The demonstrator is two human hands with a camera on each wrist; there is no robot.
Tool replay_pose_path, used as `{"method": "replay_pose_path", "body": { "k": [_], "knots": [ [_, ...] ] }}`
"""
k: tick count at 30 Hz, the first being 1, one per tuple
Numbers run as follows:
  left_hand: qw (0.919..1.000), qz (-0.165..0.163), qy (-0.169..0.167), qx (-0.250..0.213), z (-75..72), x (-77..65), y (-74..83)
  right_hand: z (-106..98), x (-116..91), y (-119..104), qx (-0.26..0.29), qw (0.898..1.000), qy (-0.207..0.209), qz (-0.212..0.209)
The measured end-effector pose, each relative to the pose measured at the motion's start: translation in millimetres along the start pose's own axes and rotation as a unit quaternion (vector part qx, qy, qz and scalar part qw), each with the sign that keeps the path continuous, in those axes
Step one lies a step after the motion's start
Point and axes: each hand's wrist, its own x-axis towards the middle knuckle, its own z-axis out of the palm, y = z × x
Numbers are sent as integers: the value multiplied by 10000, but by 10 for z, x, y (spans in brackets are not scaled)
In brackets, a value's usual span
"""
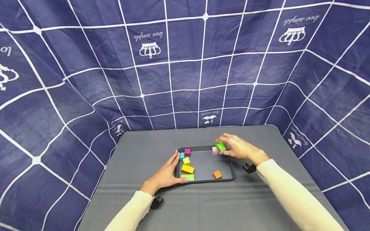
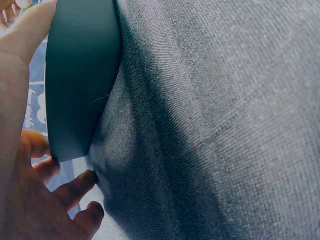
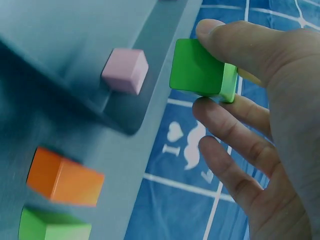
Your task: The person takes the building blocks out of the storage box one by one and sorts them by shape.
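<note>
A shallow grey tray (image 1: 203,163) lies on the table, my left hand (image 1: 166,173) at its left end. The thumb reaches along the front rim while the outstretched fingers rest against the left side. In the left wrist view, the fingertips touch the tray's dark outer wall (image 2: 82,80). Over the back right corner, my right hand (image 1: 238,147) pinches a green block (image 3: 197,70) between thumb and fingers. It is held above the tray, close by a pink block (image 3: 125,70) that sits inside that corner.
Inside the tray's left part are magenta (image 1: 187,152), cyan (image 1: 181,156), yellow (image 1: 186,161), long amber (image 1: 188,169) and light green (image 1: 188,177) blocks. An orange block (image 1: 217,174) lies front right. Outside, beyond the right wall, are another orange block (image 3: 65,177) and a green one (image 3: 52,225).
</note>
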Motion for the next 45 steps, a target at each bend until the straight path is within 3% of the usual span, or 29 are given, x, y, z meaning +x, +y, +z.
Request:
{"method": "replay_pose_path", "body": {
  "k": [10,18,29,35,45],
  "knots": [
    [10000,-29,8,-27,38,25,-35,-116,-303,293,12,9982,284,527],
    [9999,-99,10,49,25,13,-53,-136,-525,537,-86,9964,608,588],
    [10000,9,74,-11,21,1,-30,-154,-824,780,-189,9924,657,1027],
    [9997,110,192,72,31,4,-51,-158,-925,888,-187,9907,766,1104],
    [9999,-60,79,53,50,23,-64,-112,-1037,1032,-252,9895,775,1196]
  ]
}}
